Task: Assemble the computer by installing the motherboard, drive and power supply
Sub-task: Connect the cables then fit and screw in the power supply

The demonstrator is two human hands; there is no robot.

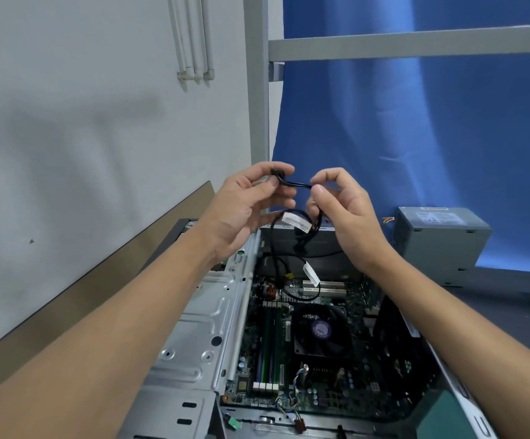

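Both hands are raised above the open computer case (200,337). My left hand (251,204) pinches the black connector at the end of a black cable (298,185). My right hand (339,204) pinches the same cable a little further along. The cable hangs down in loops with white labels on it and runs to the motherboard (267,343), which lies inside the case with its black CPU fan (320,331). The grey power supply (437,239) stands outside the case on the table at the right. A dark drive unit (308,245) sits at the far end of the case.
A grey wall rises on the left, with a brown board (67,299) leaning along it. A blue curtain (415,128) and a grey metal frame (257,90) stand behind the table. A dark case fan (393,340) is at the case's right side.
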